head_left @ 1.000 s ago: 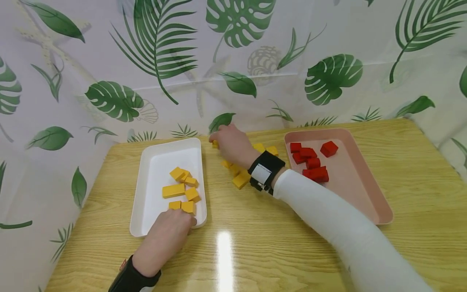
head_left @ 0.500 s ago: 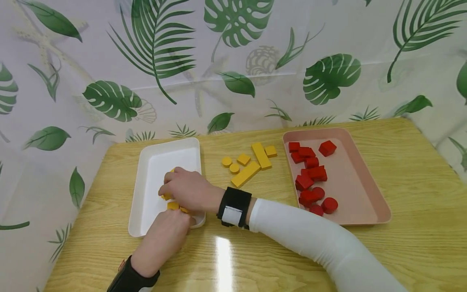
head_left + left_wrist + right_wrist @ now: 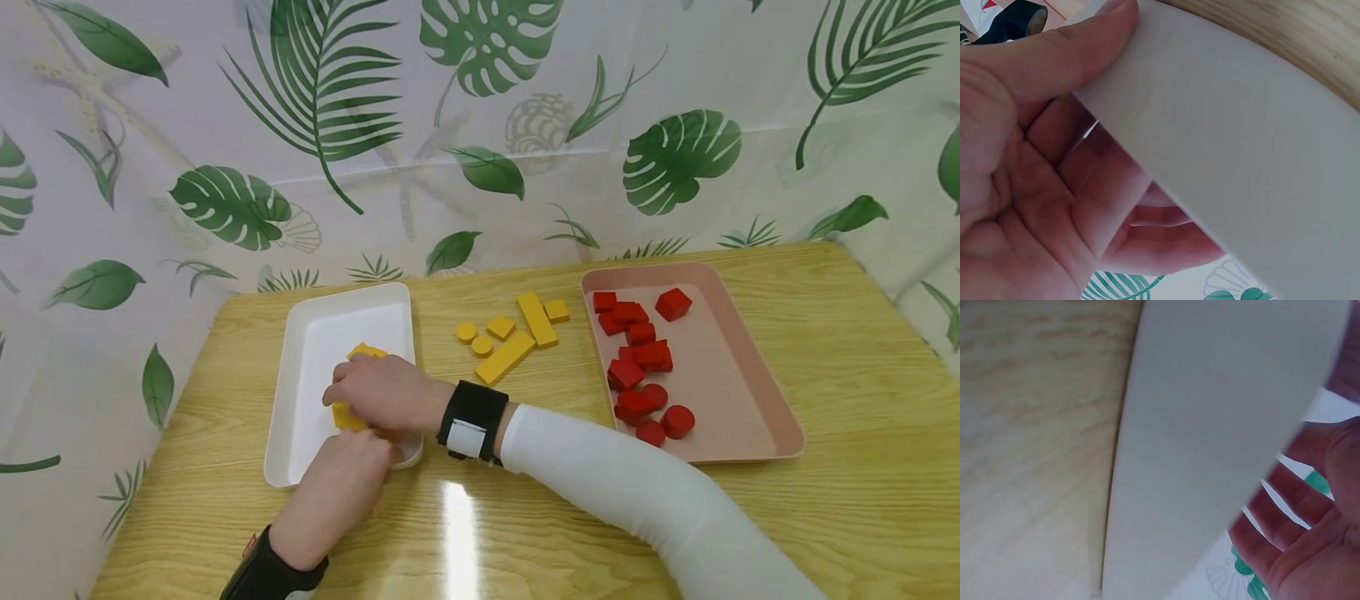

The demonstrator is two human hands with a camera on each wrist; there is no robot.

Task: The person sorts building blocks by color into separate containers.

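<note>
My left hand (image 3: 341, 475) grips the near rim of a white tray (image 3: 303, 375). In the left wrist view, its thumb (image 3: 1079, 56) presses the outside of the wall while the other fingers reach behind it. Over the tray's right half is my right hand (image 3: 390, 390), its fingers pointing left among yellow blocks (image 3: 347, 417). The right wrist view shows spread, relaxed fingers (image 3: 1279, 525) with light between them and no block visible in them. Their tips are partly hidden by the tray wall (image 3: 1210, 425), and several blocks are covered by the hand.
Right of the white tray, several yellow blocks (image 3: 506, 357) lie loose on the wooden table (image 3: 517, 517). Farther right stands a pink tray (image 3: 738, 392) with several red blocks (image 3: 651, 357). A leaf-print cloth (image 3: 495, 217) hangs behind.
My right hand has moved left from the loose yellow blocks into the white tray, and a yellow piece it carried has left its fingers. The left hand stays at the rim.
</note>
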